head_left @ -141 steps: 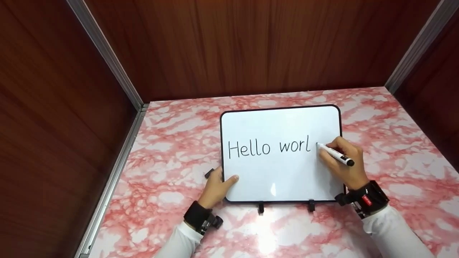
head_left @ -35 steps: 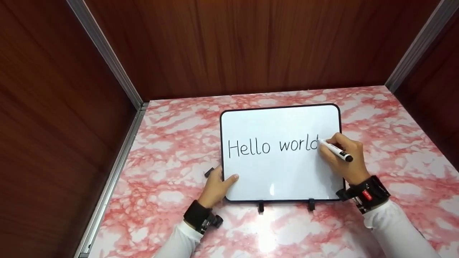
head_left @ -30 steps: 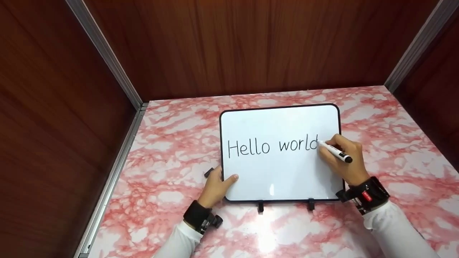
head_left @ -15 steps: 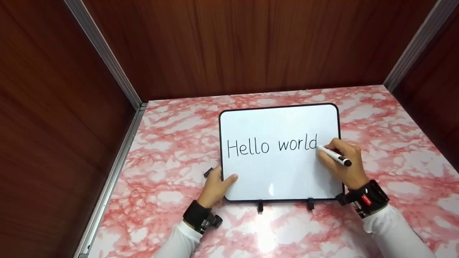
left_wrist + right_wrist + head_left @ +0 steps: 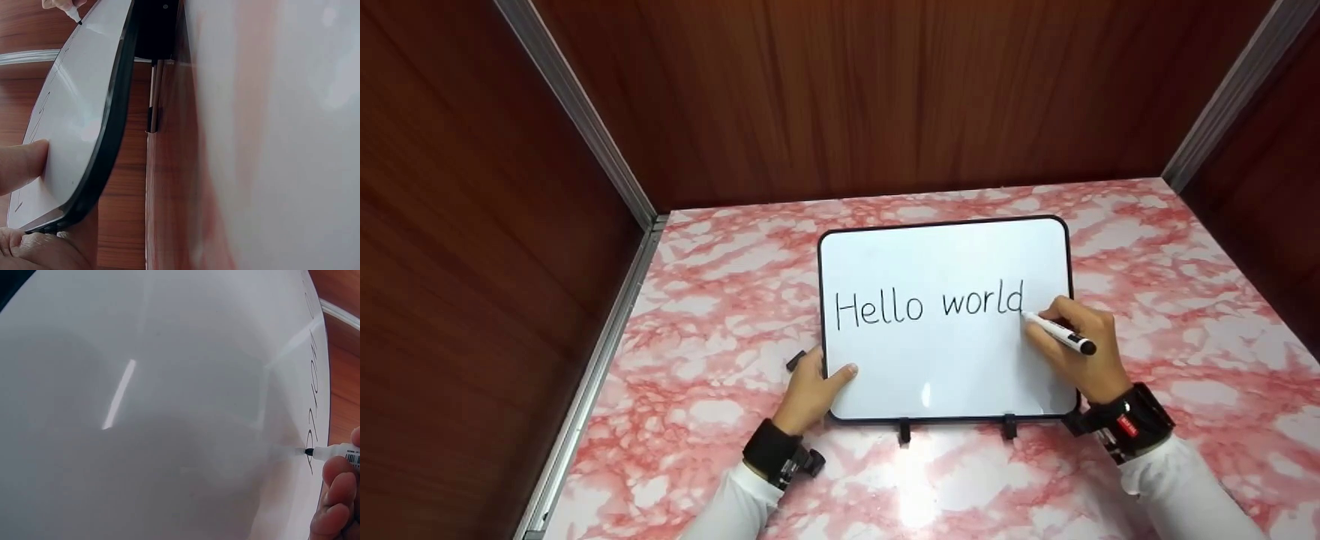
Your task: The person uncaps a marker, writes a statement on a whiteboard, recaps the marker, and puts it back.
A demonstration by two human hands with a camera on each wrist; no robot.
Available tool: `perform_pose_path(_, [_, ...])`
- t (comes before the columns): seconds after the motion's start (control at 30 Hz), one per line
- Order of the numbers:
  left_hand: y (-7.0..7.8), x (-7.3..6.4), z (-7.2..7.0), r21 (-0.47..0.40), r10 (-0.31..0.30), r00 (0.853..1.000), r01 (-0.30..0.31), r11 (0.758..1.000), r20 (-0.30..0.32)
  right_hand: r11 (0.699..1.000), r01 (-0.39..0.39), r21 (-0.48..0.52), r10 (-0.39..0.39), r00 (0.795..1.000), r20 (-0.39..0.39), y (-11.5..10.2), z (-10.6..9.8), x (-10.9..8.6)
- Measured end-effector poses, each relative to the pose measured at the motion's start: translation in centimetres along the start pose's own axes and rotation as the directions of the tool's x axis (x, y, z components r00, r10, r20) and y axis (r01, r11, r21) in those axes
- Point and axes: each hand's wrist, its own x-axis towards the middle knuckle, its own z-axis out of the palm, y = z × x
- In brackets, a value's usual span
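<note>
A whiteboard (image 5: 945,367) with a dark frame stands on small black feet, and "Hello world" is written across it in black. My left hand (image 5: 808,390) grips its lower left edge, thumb on the front face, fingers behind and mostly hidden in the head view. In my right hand (image 5: 1084,345) a white marker (image 5: 1059,331) with a black end is pinched, its tip at the foot of the letter d. The right wrist view shows the black marker tip (image 5: 309,451) right at the board's surface near the lettering.
The board's black feet (image 5: 904,431) rest on a red-and-white marbled table (image 5: 720,322). Dark wood panels (image 5: 900,97) enclose the back and both sides, with metal strips (image 5: 585,120) at the corners. Black camera bands (image 5: 1132,420) circle both wrists.
Since the earliest frame the letter d has been added after "worl". In the last second the marker and right hand moved slightly downward along the d's stem. The left hand has stayed put.
</note>
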Motion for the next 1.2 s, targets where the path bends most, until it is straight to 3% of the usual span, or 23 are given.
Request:
perform_pose_path(0.13, [0.0, 0.0, 0.0, -0.009, 0.002, 1.000, -0.002, 1.000, -0.004, 1.000, 0.010, 0.003, -0.010, 1.000, -0.007, -0.7, 0.0, 0.2])
perform_pose_path(0.4, [0.0, -0.1, -0.1, -0.014, -0.012, 1.000, 0.012, 1.000, -0.010, 1.000, 0.010, 0.000, -0.010, 1.000, 0.012, 0.5, 0.1, -0.2])
perform_pose_path(0.73, [0.0, -0.1, -0.2, 0.009, 0.002, 1.000, -0.002, 1.000, -0.010, 1.000, -0.020, 0.003, 0.019, 0.999, 0.039, 0.5, -0.7, 0.1])
perform_pose_path(1.2, [0.2, -0.1, -0.1, -0.003, 0.000, 1.000, 0.000, 1.000, 0.003, 0.997, -0.068, -0.025, 0.066, 0.996, -0.054, 1.9, -2.0, 1.5])
